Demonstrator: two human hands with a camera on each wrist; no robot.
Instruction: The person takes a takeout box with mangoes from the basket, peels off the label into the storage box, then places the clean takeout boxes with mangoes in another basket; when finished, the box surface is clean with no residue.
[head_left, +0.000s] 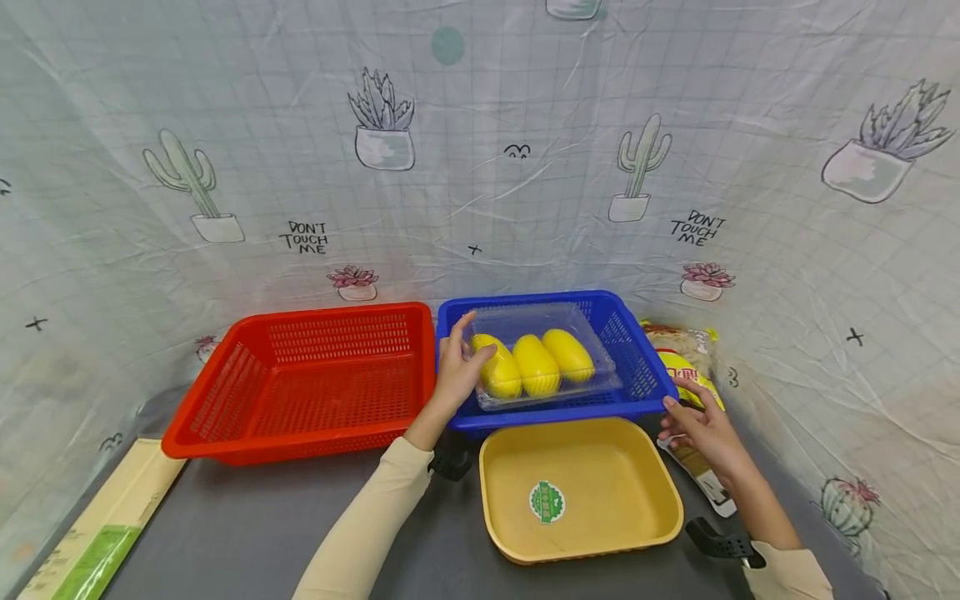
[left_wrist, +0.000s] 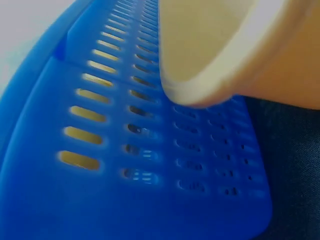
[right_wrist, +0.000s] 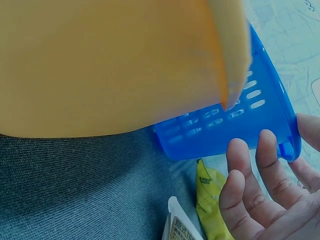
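Note:
A clear plastic box (head_left: pixel 600 367) with three yellow, mango-like fruits (head_left: pixel 537 365) lies slightly askew in the blue slotted basket (head_left: pixel 637 375). My left hand (head_left: pixel 455 372) is at the box's left side, thumb and index finger spread and fairly straight, the thumb over the lid. Its other fingers are hidden in the head view, and the left wrist view shows no hand. At the basket's front right corner my right hand (head_left: pixel 705 429) pinches the rim; in the right wrist view, thumb and index finger meet it while the other fingers (right_wrist: pixel 268 155) stay off it.
A red slotted basket (head_left: pixel 300 442) stands at the left. In front of the blue basket is a tan basin (head_left: pixel 585 487) with a green sticker. Packaged food (head_left: pixel 686 346) lies behind my right hand, a brown-and-white packet (head_left: pixel 705 479) beside the basin, and a cream-and-green package (head_left: pixel 112 517) far left.

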